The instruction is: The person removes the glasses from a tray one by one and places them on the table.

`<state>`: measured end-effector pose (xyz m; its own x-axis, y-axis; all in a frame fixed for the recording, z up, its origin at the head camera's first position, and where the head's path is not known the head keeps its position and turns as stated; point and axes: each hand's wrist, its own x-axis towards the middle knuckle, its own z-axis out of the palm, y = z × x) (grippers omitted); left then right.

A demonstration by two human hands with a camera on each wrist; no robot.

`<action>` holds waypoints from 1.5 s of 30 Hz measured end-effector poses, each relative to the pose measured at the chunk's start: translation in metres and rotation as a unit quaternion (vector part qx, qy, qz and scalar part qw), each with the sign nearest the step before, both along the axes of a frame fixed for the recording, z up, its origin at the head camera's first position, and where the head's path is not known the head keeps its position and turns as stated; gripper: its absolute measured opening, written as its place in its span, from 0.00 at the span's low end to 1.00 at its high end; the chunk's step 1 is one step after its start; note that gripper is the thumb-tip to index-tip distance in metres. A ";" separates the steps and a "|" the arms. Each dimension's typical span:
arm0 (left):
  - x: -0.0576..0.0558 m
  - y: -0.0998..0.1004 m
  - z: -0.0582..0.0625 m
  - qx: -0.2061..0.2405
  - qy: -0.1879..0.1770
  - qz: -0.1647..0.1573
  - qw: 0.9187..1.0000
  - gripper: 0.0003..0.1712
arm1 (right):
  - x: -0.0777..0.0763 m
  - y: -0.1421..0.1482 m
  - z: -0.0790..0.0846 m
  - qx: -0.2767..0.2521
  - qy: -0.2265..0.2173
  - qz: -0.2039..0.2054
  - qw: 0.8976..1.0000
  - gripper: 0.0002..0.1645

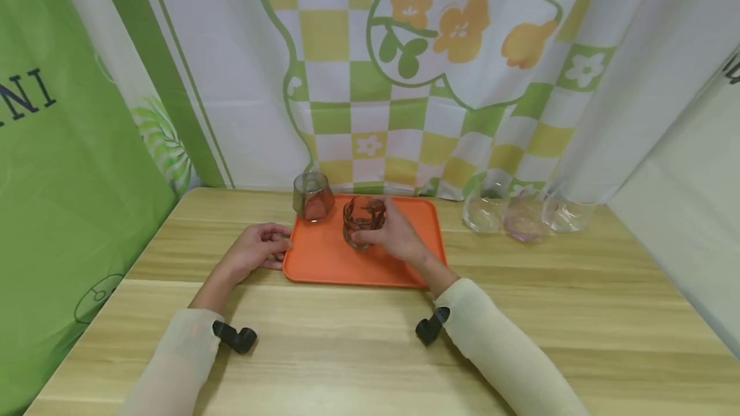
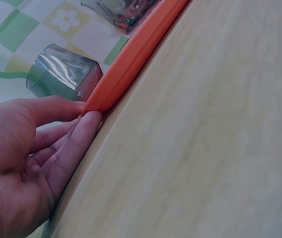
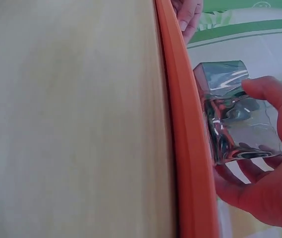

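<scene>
An orange tray (image 1: 370, 268) lies on the wooden table. My left hand (image 1: 254, 252) pinches the tray's left edge, its fingertips at the rim in the left wrist view. My right hand (image 1: 399, 233) grips a dark, clear drinking glass with a wavy wall (image 1: 357, 226) over the middle of the tray, thumb on the near side and fingers round the far side. In the right wrist view this glass (image 3: 245, 129) stands upright, its base right at the tray's surface. A smoky faceted glass (image 1: 312, 198) sits at the tray's back left corner.
Three glasses stand in a row at the table's back right: a clear one (image 1: 484, 210), a pinkish one (image 1: 525, 220) and another clear one (image 1: 566, 214). A patterned curtain (image 1: 405, 101) hangs along the table's back edge, with a green cloth (image 1: 69, 178) to the left.
</scene>
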<state>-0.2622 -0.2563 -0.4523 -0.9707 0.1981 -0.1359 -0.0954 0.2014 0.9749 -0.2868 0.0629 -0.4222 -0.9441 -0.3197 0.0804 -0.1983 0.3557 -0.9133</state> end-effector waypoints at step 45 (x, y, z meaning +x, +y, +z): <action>-0.001 -0.001 -0.003 0.001 0.000 0.000 1.000 0.23 | 0.029 0.157 0.022 0.070 0.035 -0.101 0.992 0.48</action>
<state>-0.2632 -0.2569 -0.4552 -0.9707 0.1987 -0.1348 -0.0947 0.1990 0.9754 -0.2576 0.2199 -0.4001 -0.9838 -0.1377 0.1151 -0.1705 0.5176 -0.8385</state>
